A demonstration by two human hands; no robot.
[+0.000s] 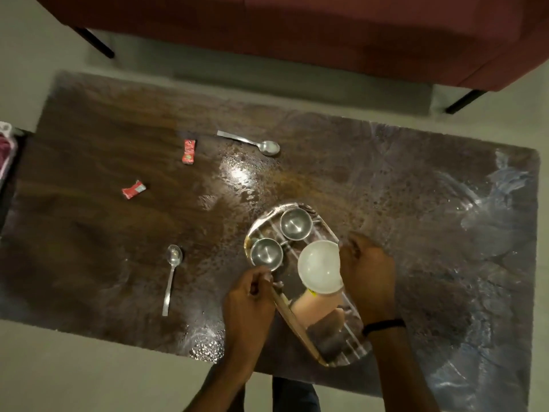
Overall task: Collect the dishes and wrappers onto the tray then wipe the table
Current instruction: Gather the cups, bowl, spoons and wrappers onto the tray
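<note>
An oval striped tray (pixel 325 230) lies on the dark wooden table (pixel 89 233) near its front edge. On it stand two steel bowls (pixel 295 223) (pixel 266 253), a tilted white-rimmed cup (pixel 319 267) with a pinkish body, and a dark block (pixel 326 334). My left hand (pixel 249 301) curls its fingers at the tray's left rim, just below the nearer steel bowl. My right hand (pixel 368 272) holds the cup's right side. Off the tray lie two spoons (pixel 249 141) (pixel 171 278) and two red wrappers (pixel 189 151) (pixel 133 189).
The tabletop is wet and smeared around the middle and at the right end. A red sofa (pixel 297 31) with black legs (pixel 98 43) stands beyond the table's far edge. A pink and white thing (pixel 6 150) shows at the left border.
</note>
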